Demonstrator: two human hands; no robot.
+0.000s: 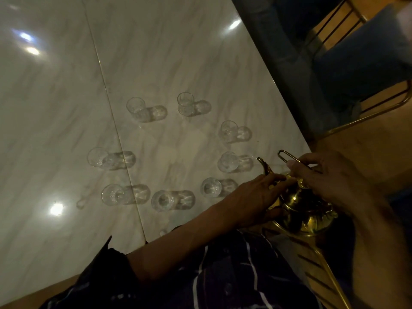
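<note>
A gold teapot (305, 212) with a curved spout is held off the near right corner of the marble table (66, 108). My right hand (332, 181) grips its thin wire handle from above. My left hand (252, 199) rests against the pot's left side, with fingertips on the lid. Several small clear glasses stand in a loose ring on the table; the nearest glass (210, 187) is just left of my left hand, and another glass (228, 162) stands beside the spout.
A blue chair (361, 56) with a gold metal frame stands past the table's right edge, over a wooden floor. A second gold chair frame (323, 264) is below the teapot. My dark striped shirt fills the bottom of the view.
</note>
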